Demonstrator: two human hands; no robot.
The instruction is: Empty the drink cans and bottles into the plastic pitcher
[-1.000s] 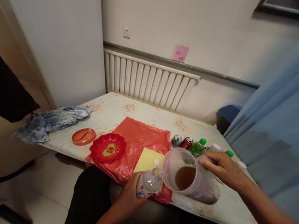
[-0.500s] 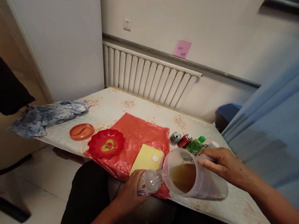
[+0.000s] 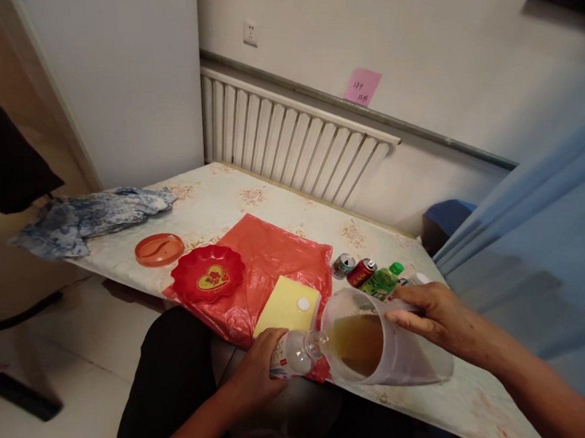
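My left hand (image 3: 260, 371) is wrapped round a clear plastic bottle (image 3: 298, 353), which is tilted with its open mouth at the pitcher's rim. A large translucent pitcher (image 3: 406, 351) is tipped toward the bottle, with brown liquid (image 3: 360, 342) inside near its mouth. My right hand (image 3: 436, 312) grips the pitcher's handle. Just beyond the bottle lies a yellow pad (image 3: 281, 308) with a white cap (image 3: 304, 304) on it, on a red plastic bag (image 3: 269, 247).
Left of the bag are a red scalloped dish (image 3: 206, 273) and an orange round lid (image 3: 158, 250). Behind the pitcher lie a silver can (image 3: 343, 266), a red can (image 3: 361, 273) and a green bottle (image 3: 381, 281). A blue patterned cloth (image 3: 106, 215) covers the table's left end.
The liquid in the pitcher has come closer to its lip beside the bottle mouth. The view has shifted slightly, and both hands keep their holds.
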